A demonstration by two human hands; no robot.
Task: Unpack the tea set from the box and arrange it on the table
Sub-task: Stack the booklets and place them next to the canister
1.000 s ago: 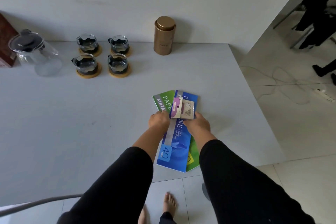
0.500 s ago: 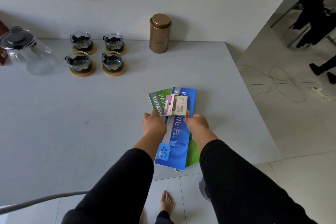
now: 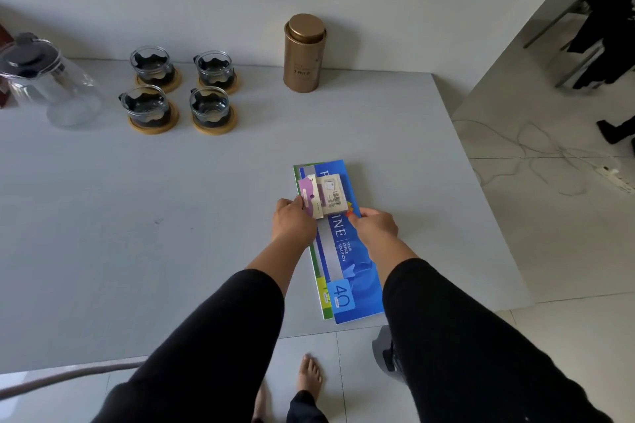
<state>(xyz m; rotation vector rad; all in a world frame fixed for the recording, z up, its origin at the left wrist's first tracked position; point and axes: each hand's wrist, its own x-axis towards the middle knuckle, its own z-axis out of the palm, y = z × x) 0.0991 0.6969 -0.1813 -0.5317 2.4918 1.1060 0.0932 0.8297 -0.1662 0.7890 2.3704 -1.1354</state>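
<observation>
Several glass cups on round wooden coasters [image 3: 178, 89] stand in two rows at the back left of the grey table [image 3: 137, 216]. A glass teapot [image 3: 48, 79] with a black lid sits left of them. A gold tea canister [image 3: 304, 53] stands against the wall. My left hand [image 3: 292, 221] grips the left edge of a blue booklet [image 3: 347, 268] that lies over a green booklet [image 3: 318, 278]. My right hand [image 3: 372, 223] holds the blue booklet's right edge. Two small packets [image 3: 321, 194] rest on top of the booklets.
A dark red box corner [image 3: 3, 45] shows at the far left edge. The table's right edge drops to a tiled floor with cables and a power strip [image 3: 615, 177]. A person's dark legs [image 3: 615, 129] stand at the far right. My bare foot [image 3: 309, 376] is below the table's front edge.
The fanned booklets have been squared into one aligned stack, the green one now almost covered by the blue. Both hands shifted to the stack's sides.
</observation>
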